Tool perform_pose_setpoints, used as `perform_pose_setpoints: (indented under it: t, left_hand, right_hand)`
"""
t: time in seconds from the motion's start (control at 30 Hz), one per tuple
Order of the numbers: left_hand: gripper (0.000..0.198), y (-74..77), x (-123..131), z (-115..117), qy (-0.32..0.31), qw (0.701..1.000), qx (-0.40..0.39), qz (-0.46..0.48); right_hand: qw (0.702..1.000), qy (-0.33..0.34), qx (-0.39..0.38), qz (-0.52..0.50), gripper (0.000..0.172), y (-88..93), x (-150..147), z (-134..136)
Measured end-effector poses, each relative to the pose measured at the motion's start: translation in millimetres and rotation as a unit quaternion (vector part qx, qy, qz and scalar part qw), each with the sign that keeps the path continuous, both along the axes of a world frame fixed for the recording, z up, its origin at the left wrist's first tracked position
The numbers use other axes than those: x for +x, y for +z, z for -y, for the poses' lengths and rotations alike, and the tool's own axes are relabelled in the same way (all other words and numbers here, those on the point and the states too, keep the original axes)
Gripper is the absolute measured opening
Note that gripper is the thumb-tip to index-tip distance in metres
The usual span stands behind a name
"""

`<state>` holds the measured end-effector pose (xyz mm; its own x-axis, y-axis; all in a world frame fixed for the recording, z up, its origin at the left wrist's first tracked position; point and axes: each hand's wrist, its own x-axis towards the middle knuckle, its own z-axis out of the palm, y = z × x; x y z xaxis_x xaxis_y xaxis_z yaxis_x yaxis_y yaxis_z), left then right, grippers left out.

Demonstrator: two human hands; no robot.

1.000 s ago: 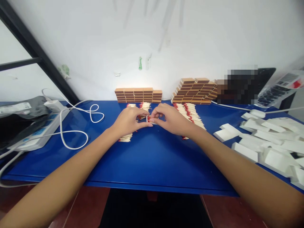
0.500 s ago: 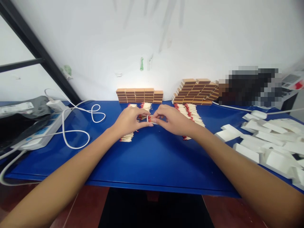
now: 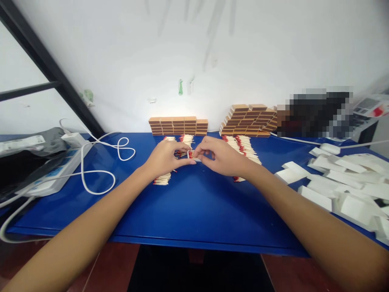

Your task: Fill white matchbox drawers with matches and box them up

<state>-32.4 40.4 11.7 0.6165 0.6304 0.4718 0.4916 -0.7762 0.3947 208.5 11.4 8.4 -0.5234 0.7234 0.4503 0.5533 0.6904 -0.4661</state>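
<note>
A small white matchbox tray with red-headed matches in it sits between my hands over the blue table. My left hand is closed on the tray's left end, thumb in front and fingers behind. Over the tray's right part, my right hand has its fingertips pinched together at the matches; exactly what lies between them is partly hidden. Loose rows of matches lie behind and beside my left hand. More rows of matches lie beyond my right hand, partly covered by it.
Stacked brown matchboxes stand against the wall, with a larger stack to the right. White empty trays are piled at the table's right. A power strip and white cable lie at left.
The view has tilted slightly, so the scene sits a little lower. My right fingertips have shifted slightly at the tray; my left hand keeps its hold.
</note>
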Motion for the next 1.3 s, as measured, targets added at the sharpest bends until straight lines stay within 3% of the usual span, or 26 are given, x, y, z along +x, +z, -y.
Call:
perform_pose_setpoints:
  t: [0.37,0.57,1.3]
  left_hand:
    - [0.038,-3.0,0.5,-1.4,0.001,1.0,-0.003,0.003]
    - [0.034,0.3,1.9,2.0,0.0,1.0,-0.014,-0.002]
    - [0.035,3.0,2.3,3.3,0.005,1.0,-0.002,0.012]
  right_hand:
    - [1.0,-0.015,-0.019,0.005,0.024,1.1,-0.6,1.1]
    - [1.0,-0.022,-0.014,-0.017,0.007,2.7,-1.6,3.2]
    - [0.999,-0.039,0.015,-0.013,0.01,-1.5,0.7,-3.4]
